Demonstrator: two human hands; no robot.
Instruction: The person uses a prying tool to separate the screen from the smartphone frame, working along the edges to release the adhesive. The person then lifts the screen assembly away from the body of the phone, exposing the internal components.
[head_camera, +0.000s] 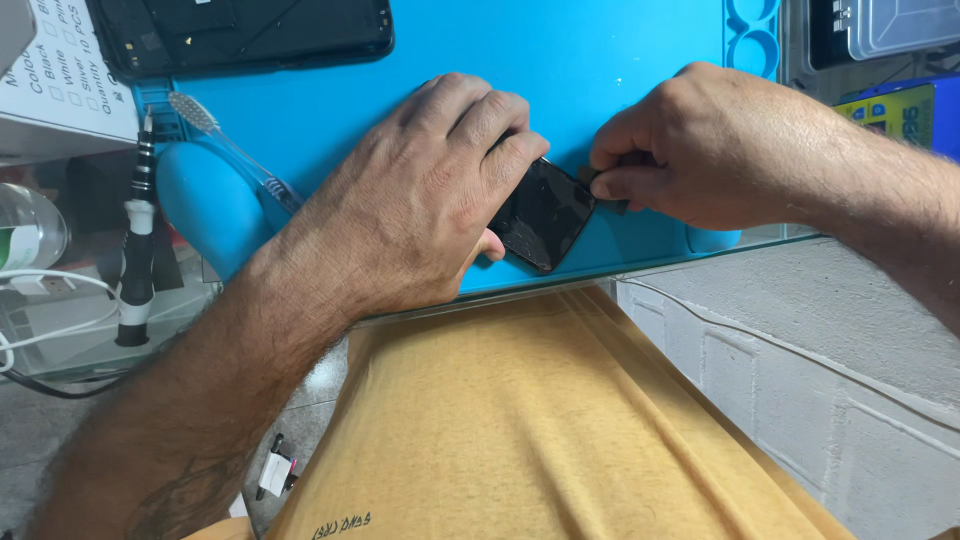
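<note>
A small black phone (545, 212) is laid on the near edge of a blue mat (600, 60), tilted on the diagonal, apparently so that one corner is offered to the right. It is pinned flat by the left hand (420, 205), whose fingers are curled over its left side and pressed down. The right hand (700, 150) is closed in a pinch on a small dark tool (600, 192) set against the phone's right corner; the tool's kind cannot be told. A toothbrush (235, 150) and a screwdriver (137, 240) are left lying at the far left.
</note>
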